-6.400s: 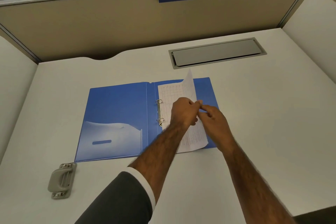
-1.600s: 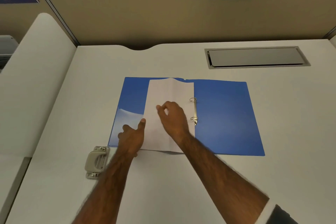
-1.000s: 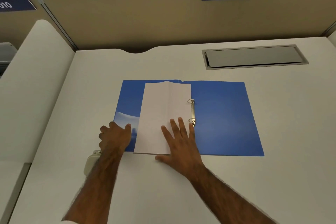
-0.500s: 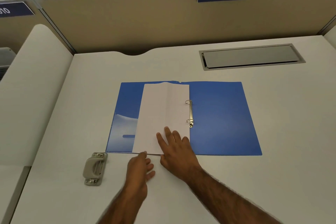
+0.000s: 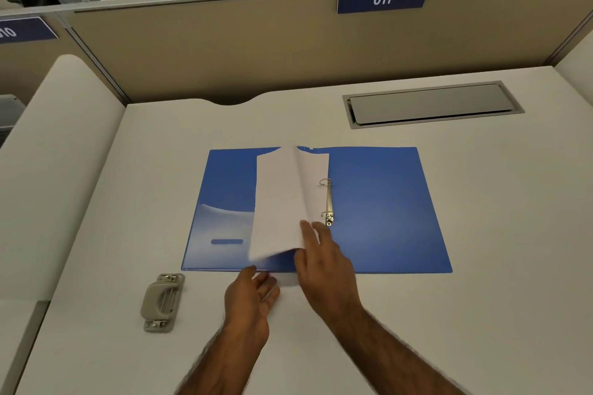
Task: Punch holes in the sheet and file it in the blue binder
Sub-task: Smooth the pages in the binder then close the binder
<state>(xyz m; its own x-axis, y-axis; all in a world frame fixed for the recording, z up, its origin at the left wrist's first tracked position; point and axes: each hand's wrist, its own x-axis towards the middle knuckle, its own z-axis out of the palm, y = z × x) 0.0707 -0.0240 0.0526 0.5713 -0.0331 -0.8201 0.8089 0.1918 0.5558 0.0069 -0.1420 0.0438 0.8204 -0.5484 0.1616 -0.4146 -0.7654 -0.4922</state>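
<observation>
The blue binder [image 5: 385, 212] lies open on the desk, its two metal rings [image 5: 328, 202] standing at the spine. The white sheet [image 5: 279, 202] lies over the left half beside the rings, creased lengthwise, with its near edge lifted and blurred. My right hand [image 5: 324, 260] is at the sheet's near right corner, fingers on top and thumb at the raised edge, pinching it. My left hand [image 5: 253, 295] hovers just in front of the binder's near edge with relaxed fingers, holding nothing. The beige hole punch [image 5: 162, 301] sits on the desk to the left.
A grey cable hatch [image 5: 430, 104] is set into the desk at the back right. A tan partition [image 5: 256, 48] with a "011" label closes the back. Raised white side panels border the desk on the left and right.
The sheet's near edge has risen off the binder under my right hand. My left hand has shifted slightly to the right in front of the binder. Earlier, the sheet was flipped to the left half.
</observation>
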